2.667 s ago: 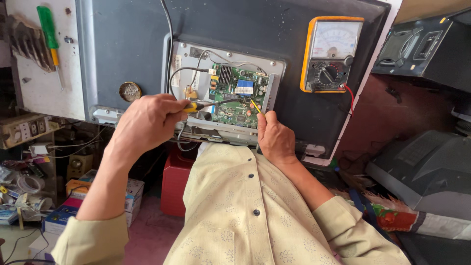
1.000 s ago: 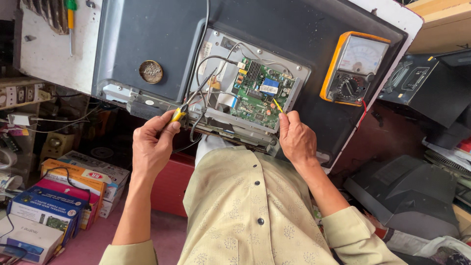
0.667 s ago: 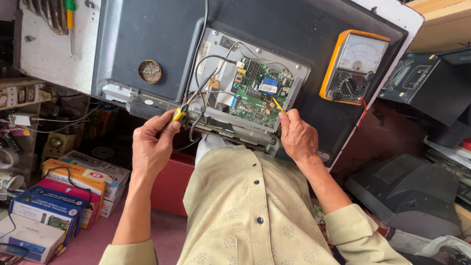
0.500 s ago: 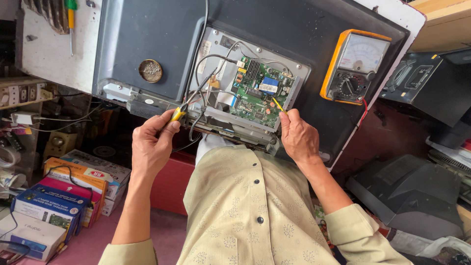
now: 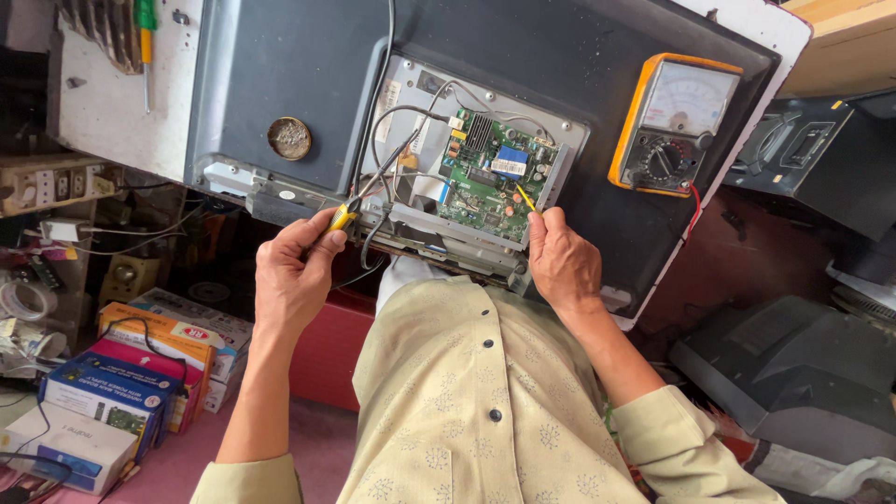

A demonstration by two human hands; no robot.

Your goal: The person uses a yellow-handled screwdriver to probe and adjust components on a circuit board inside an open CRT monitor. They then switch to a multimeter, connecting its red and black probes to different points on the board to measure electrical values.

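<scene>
The person's left hand is closed around a probe with a yellow-and-black grip, held at the lower left edge of an opened metal housing set into the back of a dark flat-panel set that rests against the person's lap. The right hand is pinched shut on a second, thin yellow probe, whose tip meets the green circuit board near its lower right corner; the exact contact point is too small to make out. The two hands are well apart, one at each side of the board. Grey and black wires loop from the top of the housing down toward the left-hand probe. On the dark back panel, to the right of the board, lies an analogue meter in an orange case (a red lead leaves its lower right corner). A round brass-coloured disc sits on the panel to the left of the housing. Left of the person's knee, coloured cardboard boxes are stacked on the pink floor, and a green-handled screwdriver hangs on the white board at the upper left. Grey equipment casings lie at the right.
</scene>
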